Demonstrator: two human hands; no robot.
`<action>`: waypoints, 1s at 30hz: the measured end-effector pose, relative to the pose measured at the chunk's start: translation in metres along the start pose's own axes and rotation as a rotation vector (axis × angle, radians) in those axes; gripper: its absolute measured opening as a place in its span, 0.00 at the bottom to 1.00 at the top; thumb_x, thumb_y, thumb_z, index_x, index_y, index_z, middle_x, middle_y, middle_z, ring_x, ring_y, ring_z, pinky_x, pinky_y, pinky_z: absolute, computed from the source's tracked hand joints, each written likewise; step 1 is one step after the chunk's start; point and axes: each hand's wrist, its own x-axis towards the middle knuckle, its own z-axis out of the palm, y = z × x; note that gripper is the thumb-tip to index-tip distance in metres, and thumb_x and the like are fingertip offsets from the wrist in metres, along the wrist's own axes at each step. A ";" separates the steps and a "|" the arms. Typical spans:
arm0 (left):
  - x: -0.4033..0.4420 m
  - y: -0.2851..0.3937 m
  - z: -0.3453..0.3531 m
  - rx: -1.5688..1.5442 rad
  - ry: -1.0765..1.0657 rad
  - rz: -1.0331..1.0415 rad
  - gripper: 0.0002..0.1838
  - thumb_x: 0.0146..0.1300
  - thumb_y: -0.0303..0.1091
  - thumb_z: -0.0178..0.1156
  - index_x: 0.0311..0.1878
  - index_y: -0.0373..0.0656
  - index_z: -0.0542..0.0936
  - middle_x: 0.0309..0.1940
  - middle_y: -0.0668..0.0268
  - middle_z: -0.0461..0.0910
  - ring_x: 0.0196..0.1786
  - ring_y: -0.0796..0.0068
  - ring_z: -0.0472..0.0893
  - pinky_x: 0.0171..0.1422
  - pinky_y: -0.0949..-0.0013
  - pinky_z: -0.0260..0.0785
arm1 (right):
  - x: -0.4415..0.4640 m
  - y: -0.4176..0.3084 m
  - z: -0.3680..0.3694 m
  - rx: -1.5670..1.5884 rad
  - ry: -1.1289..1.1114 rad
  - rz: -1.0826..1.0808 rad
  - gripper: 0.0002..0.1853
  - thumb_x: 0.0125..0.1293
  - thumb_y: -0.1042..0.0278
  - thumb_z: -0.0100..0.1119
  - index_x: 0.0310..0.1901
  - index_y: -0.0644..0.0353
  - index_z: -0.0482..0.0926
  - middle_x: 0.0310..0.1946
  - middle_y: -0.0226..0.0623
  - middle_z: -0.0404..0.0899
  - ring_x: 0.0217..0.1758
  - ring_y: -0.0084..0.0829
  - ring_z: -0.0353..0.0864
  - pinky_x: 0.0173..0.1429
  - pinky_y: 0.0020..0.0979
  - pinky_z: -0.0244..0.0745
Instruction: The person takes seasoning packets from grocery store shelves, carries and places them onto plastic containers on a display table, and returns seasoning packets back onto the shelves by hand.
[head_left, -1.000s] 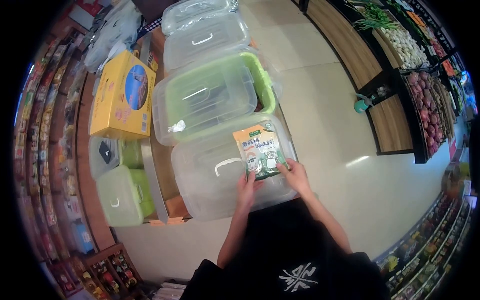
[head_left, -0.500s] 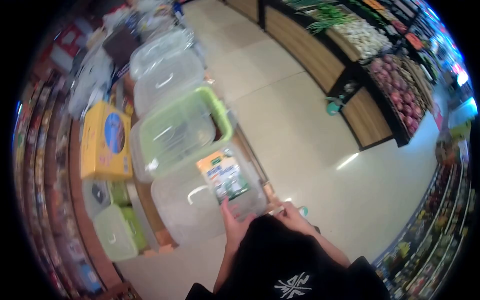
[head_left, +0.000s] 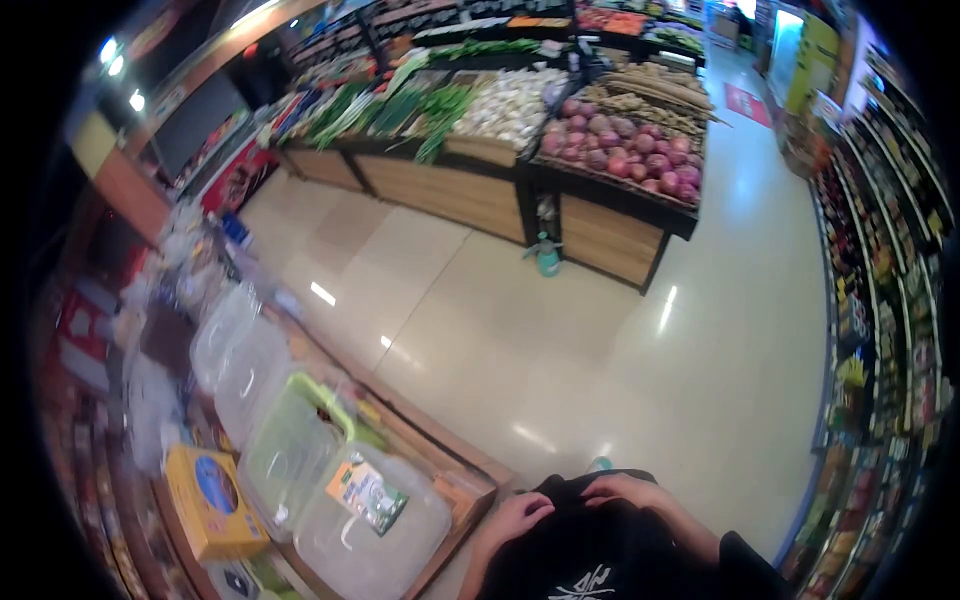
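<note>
My left hand (head_left: 520,515) rests against the front of my black T-shirt (head_left: 590,545), its fingers loosely bent and pointing right. Opposite it, my right hand (head_left: 630,492) lies on the same shirt with its fingers extended toward the left hand. I see nothing held in either hand; some fingertips are hard to make out. To the left of both hands, a printed packet (head_left: 367,493) in orange, white and green lies flat on a clear plastic lid (head_left: 400,550). Behind that lid stands a light-green plastic bin (head_left: 340,410) with its own clear lid (head_left: 285,455).
A yellow box (head_left: 210,500) stands left of the bins. Across the tiled floor, a produce stand holds onions (head_left: 620,150), garlic (head_left: 505,105) and greens (head_left: 440,110). A teal spray bottle (head_left: 547,257) sits at its base. Stocked shelves (head_left: 885,300) line the right.
My view has swung up and right, bringing in more of the produce stand. My left hand has left the packet's edge and come to my shirt. The packet stays on the lid.
</note>
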 end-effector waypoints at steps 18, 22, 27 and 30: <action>0.126 0.063 0.019 0.492 -0.539 0.221 0.14 0.66 0.43 0.51 0.39 0.44 0.80 0.31 0.56 0.79 0.37 0.53 0.78 0.46 0.60 0.70 | -0.050 0.062 -0.061 -0.180 0.993 0.076 0.08 0.52 0.63 0.63 0.26 0.59 0.78 0.23 0.38 0.78 0.33 0.40 0.77 0.37 0.41 0.71; 0.188 0.071 0.038 0.526 -0.662 0.374 0.11 0.65 0.37 0.52 0.44 0.41 0.78 0.40 0.54 0.77 0.45 0.53 0.77 0.51 0.61 0.69 | -0.073 0.068 -0.075 -0.007 1.081 0.235 0.17 0.56 0.52 0.63 0.26 0.60 0.78 0.23 0.40 0.78 0.30 0.39 0.78 0.33 0.38 0.71; 0.260 0.091 0.026 0.422 -0.955 0.138 0.09 0.61 0.32 0.58 0.41 0.39 0.77 0.36 0.57 0.78 0.40 0.65 0.80 0.45 0.67 0.72 | -0.071 0.087 -0.098 0.126 1.122 0.126 0.20 0.55 0.47 0.64 0.34 0.60 0.80 0.26 0.39 0.78 0.31 0.36 0.78 0.36 0.37 0.72; 0.284 0.134 0.017 0.392 -1.012 0.201 0.09 0.59 0.30 0.60 0.42 0.40 0.77 0.36 0.58 0.77 0.39 0.68 0.80 0.43 0.68 0.73 | -0.045 0.118 -0.113 -0.025 0.806 -0.098 0.16 0.56 0.58 0.62 0.42 0.60 0.80 0.31 0.43 0.78 0.37 0.39 0.78 0.44 0.36 0.72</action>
